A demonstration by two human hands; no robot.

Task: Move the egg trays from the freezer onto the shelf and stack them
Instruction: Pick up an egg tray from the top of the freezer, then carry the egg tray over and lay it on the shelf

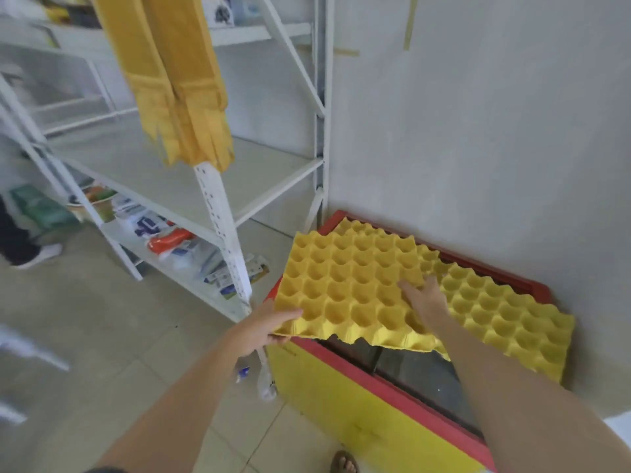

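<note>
The yellow egg tray (348,288) in hand sits at the left end of the freezer (358,414), its near-left corner overhanging the freezer's red rim and tilted a little off level. The left hand (263,331) grips that near-left corner, thumb on top and fingers (278,339) curled underneath. The right hand (425,298) lies flat on the cups near the tray's right edge, its fingers straight and pressing down rather than clasping. Just beside it to the right, another egg tray (505,319) lies on the freezer top, and a strip of yellow cups behind the held tray suggests more below or behind it, though how many I cannot tell. To the left stands the white shelf (191,172), its middle board bare where it shows, with packets on the lower board and a yellow cloth (177,83) draped over the front post. The lift looks barely begun. With only one corner truly gripped, the thin tray may flex or slip from the flat right palm as it swings left. The nested cups may also drag a lower tray along. The shelf post and hanging cloth stand in the path, so a corner could snag there.
</note>
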